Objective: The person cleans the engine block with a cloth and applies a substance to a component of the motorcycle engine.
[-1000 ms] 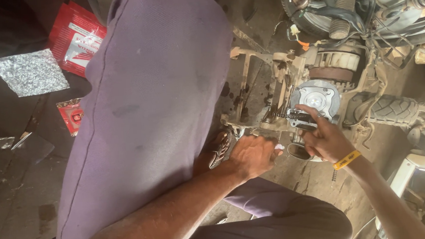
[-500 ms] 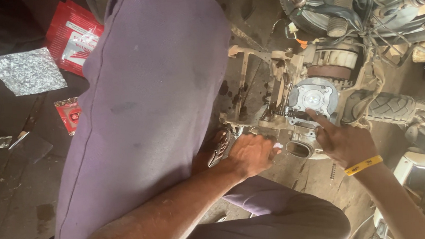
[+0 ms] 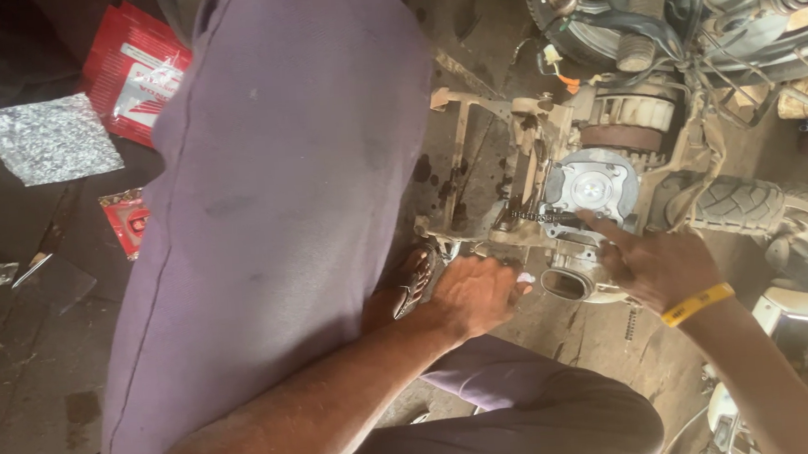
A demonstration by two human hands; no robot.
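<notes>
While the engine [image 3: 591,190] sits stripped on its frame at about two o'clock from the picture's middle, both hands work at its lower edge. The cylinder face is bare, a round grey piston crown showing with no head over it, and a dark chain [image 3: 541,215] hangs exposed along its nine o'clock side. By that, the top end looks opened and far from closed up; whether the work is going apart or back together cannot be told.

The right hand [image 3: 658,266], at five o'clock from the cylinder, is spread wide with fingers [image 3: 603,225] lying on the lower rim of the casting and holding nothing that shows. A yellow band [image 3: 698,304] circles its wrist. The left hand [image 3: 471,298], at eight o'clock from the cylinder, is curled narrow against the frame's lower end; whether it grips a small part or only presses there cannot be told, since the knuckles hide the palm.

A tyre [image 3: 739,205] lies at three o'clock of the engine. A purple-clad leg [image 3: 261,218] fills the middle; at ten o'clock lie a red packet [image 3: 133,80] and a foil sheet [image 3: 42,140].
</notes>
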